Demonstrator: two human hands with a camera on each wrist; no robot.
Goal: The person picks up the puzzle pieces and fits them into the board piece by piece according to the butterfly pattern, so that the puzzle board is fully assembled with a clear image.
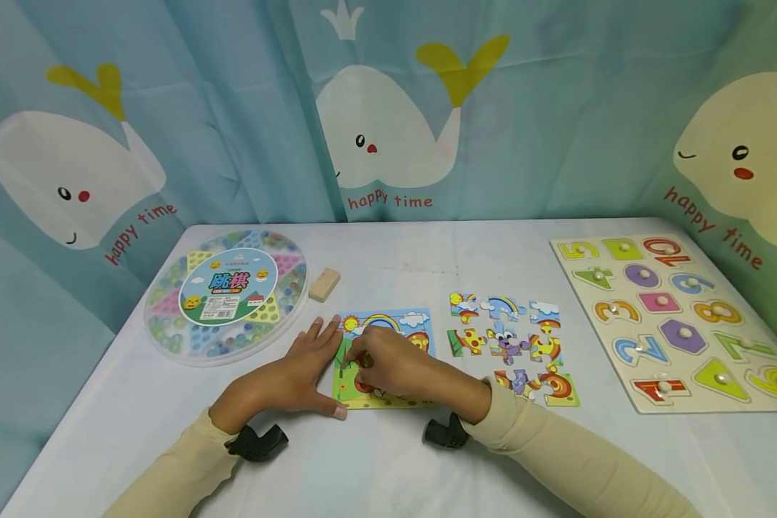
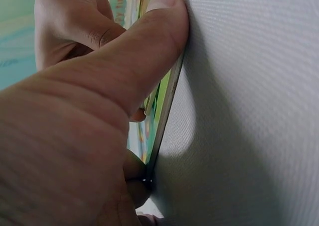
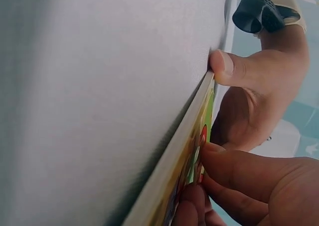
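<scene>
A flat picture puzzle board with a sun, a rainbow and green grass lies on the table in front of me. My left hand spreads along its left side, thumb near the lower left corner and fingers by the upper left edge, steadying it. Over the board's left half, my right hand pinches a small green puzzle piece between thumb and fingers, low against the picture. Most of that piece is hidden by the fingers. Right of the board, several loose puzzle pieces lie face up in rough rows.
A round Chinese checkers box with marbles lies at the left. Near it is a small wooden block. A number and shape peg board lies at the right. A whale-print curtain hangs behind the table.
</scene>
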